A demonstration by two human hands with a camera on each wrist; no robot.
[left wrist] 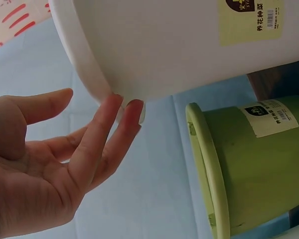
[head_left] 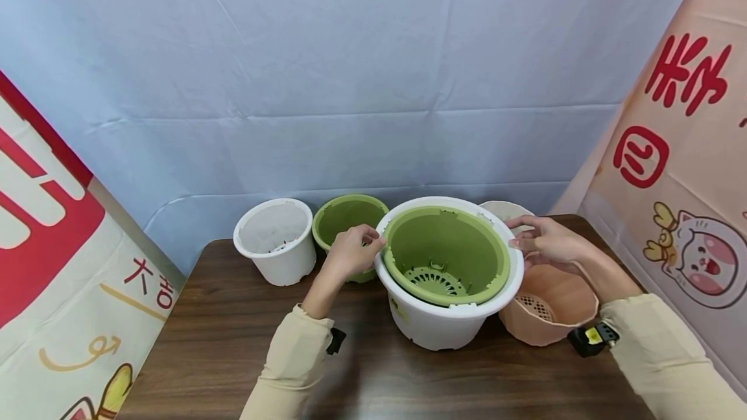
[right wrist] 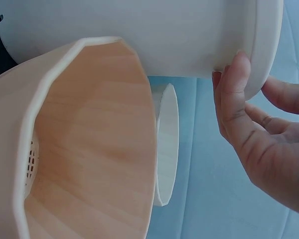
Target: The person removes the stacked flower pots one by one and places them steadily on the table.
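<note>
A large white flowerpot (head_left: pixel 434 332) with a green flowerpot (head_left: pixel 449 238) nested inside it is between my hands at the middle of the table. My left hand (head_left: pixel 352 253) is at the left side of the white rim. In the left wrist view, two fingertips touch the rim's underside while the thumb stays apart from it. At the opposite side, my right hand (head_left: pixel 548 238) pinches the rim, thumb on the outer edge and fingers beneath, as the right wrist view shows. Slots pierce the green pot's bottom. A yellowish label (left wrist: pixel 251 20) is on the white pot's wall.
To the left stand a smaller white pot (head_left: pixel 294 264) and another green pot (head_left: pixel 350 206). A peach-coloured pot (head_left: pixel 548 336) leans close on the right, with a pale pot (head_left: pixel 498 207) behind. Blue cloth (head_left: pixel 350 83) hangs beyond the wooden table (head_left: pixel 227 342).
</note>
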